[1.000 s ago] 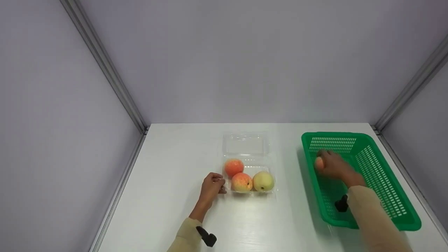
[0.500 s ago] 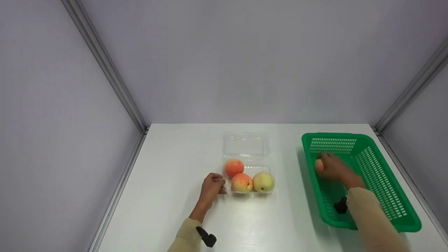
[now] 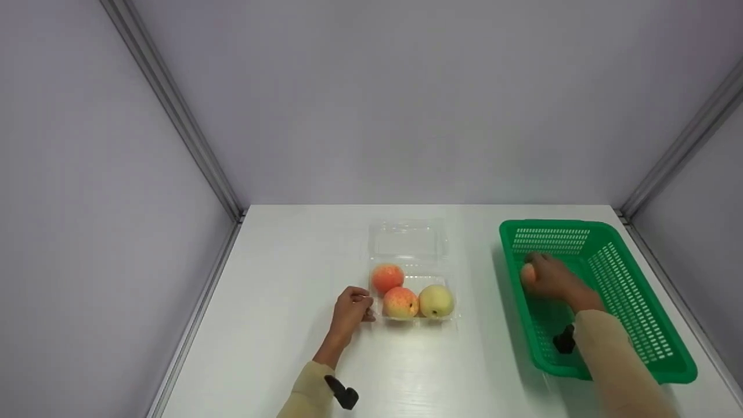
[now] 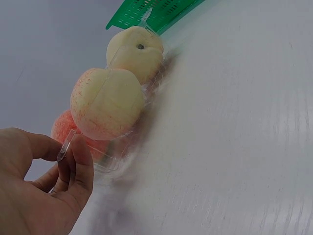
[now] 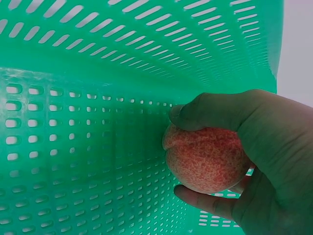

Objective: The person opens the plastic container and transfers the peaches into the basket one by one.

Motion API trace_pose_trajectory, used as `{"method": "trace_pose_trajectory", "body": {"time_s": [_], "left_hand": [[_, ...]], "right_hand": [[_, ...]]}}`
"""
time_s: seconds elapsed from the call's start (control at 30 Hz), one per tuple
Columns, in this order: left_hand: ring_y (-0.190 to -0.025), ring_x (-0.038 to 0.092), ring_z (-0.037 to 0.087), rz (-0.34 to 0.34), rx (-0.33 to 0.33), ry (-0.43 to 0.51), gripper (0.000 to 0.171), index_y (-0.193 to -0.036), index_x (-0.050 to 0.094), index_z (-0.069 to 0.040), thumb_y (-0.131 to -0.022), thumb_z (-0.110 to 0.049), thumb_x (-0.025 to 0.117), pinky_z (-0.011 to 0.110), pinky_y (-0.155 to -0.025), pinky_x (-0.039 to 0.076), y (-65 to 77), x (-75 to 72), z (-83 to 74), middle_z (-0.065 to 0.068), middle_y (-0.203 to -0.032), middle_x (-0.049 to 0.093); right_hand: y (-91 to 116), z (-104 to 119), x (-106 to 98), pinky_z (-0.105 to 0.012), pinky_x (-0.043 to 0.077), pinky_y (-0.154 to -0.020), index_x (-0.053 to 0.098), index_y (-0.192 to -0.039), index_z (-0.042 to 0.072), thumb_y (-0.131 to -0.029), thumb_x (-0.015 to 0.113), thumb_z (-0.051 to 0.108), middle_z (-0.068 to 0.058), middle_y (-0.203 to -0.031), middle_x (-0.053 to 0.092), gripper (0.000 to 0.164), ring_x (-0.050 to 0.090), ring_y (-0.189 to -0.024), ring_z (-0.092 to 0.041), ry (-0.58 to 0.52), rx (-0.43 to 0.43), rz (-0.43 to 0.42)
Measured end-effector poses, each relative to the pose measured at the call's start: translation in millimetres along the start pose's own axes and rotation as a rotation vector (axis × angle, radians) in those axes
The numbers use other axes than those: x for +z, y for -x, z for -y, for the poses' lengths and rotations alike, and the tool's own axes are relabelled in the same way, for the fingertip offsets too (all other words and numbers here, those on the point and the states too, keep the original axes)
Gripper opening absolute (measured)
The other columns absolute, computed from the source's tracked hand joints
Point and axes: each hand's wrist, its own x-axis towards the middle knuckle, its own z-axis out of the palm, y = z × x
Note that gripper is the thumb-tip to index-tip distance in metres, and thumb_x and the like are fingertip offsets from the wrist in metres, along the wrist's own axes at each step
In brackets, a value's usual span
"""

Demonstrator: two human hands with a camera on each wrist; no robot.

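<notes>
My right hand is down inside the green plastic basket, its fingers and thumb around a reddish peach. In the right wrist view the peach is close to the basket's slotted wall. My left hand pinches the left edge of a clear plastic clamshell box between thumb and fingers. Inside the box's near half sit a red-orange peach at the back left, a red-yellow peach in front of it and a pale yellow one at the front right. The clear lid lies folded back, away from me.
All this stands on a white table. Grey panels with metal corner rails close in the back and both sides. The basket stands at the table's right, with a strip of tabletop between it and the box.
Over the last second my right hand has sunk very slightly in the basket, still holding the peach. My left hand and the box have stayed in place.
</notes>
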Motion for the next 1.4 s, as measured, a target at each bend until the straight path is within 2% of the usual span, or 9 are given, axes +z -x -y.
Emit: {"method": "trace_pose_trajectory", "body": {"time_s": [0.43,0.63,0.87,1.1,1.4], "left_hand": [[-0.07,0.063,0.013,0.001,0.001,0.001,0.03,-0.125,0.058,0.009,-0.1,-0.007,0.065,0.033,-0.068,0.066,-1.6,-0.2,1.2,0.007,-0.091,0.06],[-0.072,0.063,0.014,0.003,0.008,-0.001,0.03,-0.125,0.058,0.009,-0.101,-0.007,0.063,0.033,-0.068,0.066,-0.5,-0.6,0.1,0.007,-0.092,0.06],[-0.069,0.064,0.014,-0.003,0.008,-0.007,0.028,-0.124,0.059,0.007,-0.1,-0.006,0.064,0.031,-0.067,0.065,1.3,0.1,-1.8,0.008,-0.092,0.061],[-0.073,0.064,0.014,-0.018,-0.012,-0.018,0.027,-0.125,0.059,0.007,-0.101,-0.006,0.063,0.031,-0.069,0.066,1.2,0.4,-0.4,0.008,-0.093,0.062],[-0.074,0.064,0.016,-0.002,-0.001,-0.012,0.027,-0.124,0.059,0.007,-0.101,-0.006,0.063,0.033,-0.069,0.066,1.5,3.7,1.5,0.008,-0.093,0.062]], "right_hand": [[-0.8,-1.6,-0.8,-0.072,0.05,-0.097,0.044,-0.146,-0.011,-0.101,0.065,0.017,-0.037,-0.137,0.053,0.057,0.056,-0.115,-0.048,0.0,0.003,0.008],[0.0,0.0,-1.9,-0.073,0.049,-0.098,0.044,-0.148,-0.011,-0.098,0.068,0.016,-0.037,-0.14,0.051,0.062,0.054,-0.119,-0.05,-0.015,0.011,0.002],[-1.2,-3.0,-1.3,-0.075,0.049,-0.095,0.044,-0.149,-0.01,-0.098,0.065,0.015,-0.04,-0.141,0.049,0.061,0.051,-0.122,-0.056,0.029,0.007,0.007],[-0.8,-3.2,-1.1,-0.075,0.049,-0.091,0.046,-0.147,-0.011,-0.094,0.07,0.013,-0.04,-0.138,0.05,0.063,0.05,-0.121,-0.058,0.037,-0.004,-0.017],[6.1,-0.2,-3.2,-0.077,0.048,-0.094,0.045,-0.148,-0.01,-0.099,0.063,0.013,-0.039,-0.143,0.047,0.056,0.046,-0.122,-0.055,0.058,0.014,-0.022]]}}
